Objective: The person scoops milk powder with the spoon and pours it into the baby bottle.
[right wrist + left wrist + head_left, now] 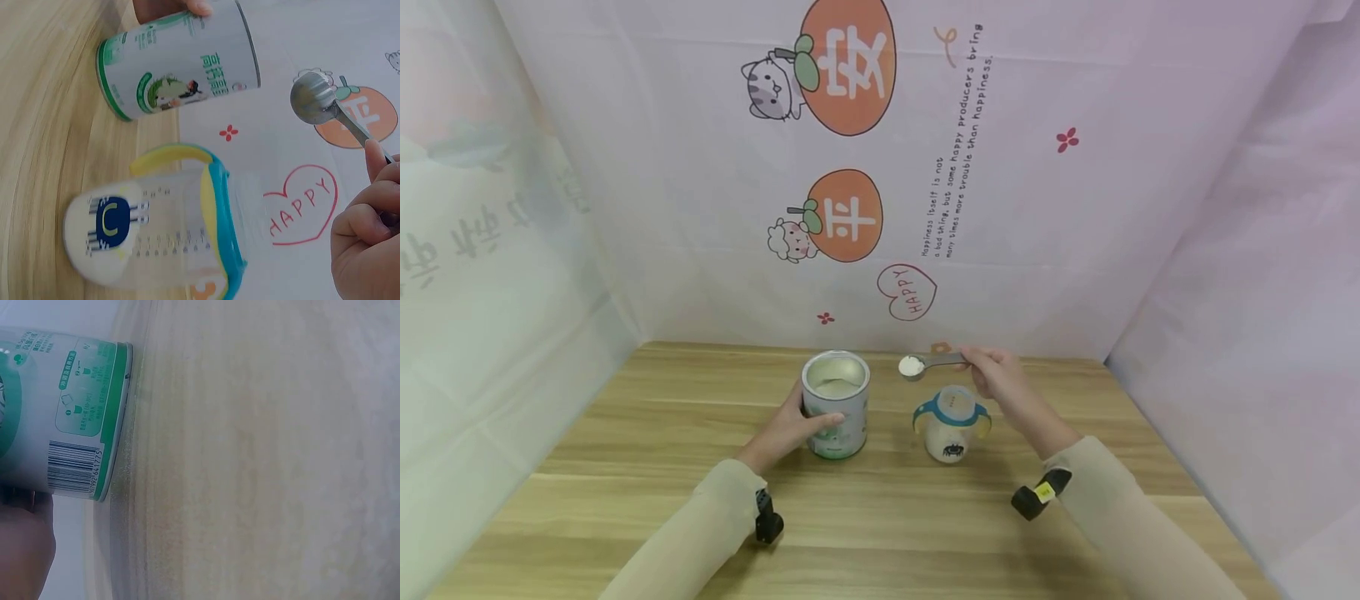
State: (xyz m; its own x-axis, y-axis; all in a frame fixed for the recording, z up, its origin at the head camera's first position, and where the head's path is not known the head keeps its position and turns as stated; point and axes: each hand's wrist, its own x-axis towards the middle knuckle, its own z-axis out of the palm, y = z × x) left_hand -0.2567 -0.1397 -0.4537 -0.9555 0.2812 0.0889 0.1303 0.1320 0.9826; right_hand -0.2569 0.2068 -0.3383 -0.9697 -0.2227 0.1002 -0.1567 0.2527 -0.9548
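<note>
An open white-and-green powder tin [836,404] stands on the wooden table [625,483]. My left hand [786,433] grips its side; the tin [56,412] fills the left wrist view, with part of that hand [25,550] below it. My right hand [996,372] pinches the handle of a metal spoon [925,364] heaped with white powder, held level above and just left of an open baby bottle [951,425] with blue and yellow handles. The right wrist view shows the spoon [319,100], the bottle [156,237], the tin [178,62] and the right hand [369,244].
Printed cloth walls [880,167] close in the back and both sides of the table. Bare wood lies in front of the tin and bottle and to the left [587,433].
</note>
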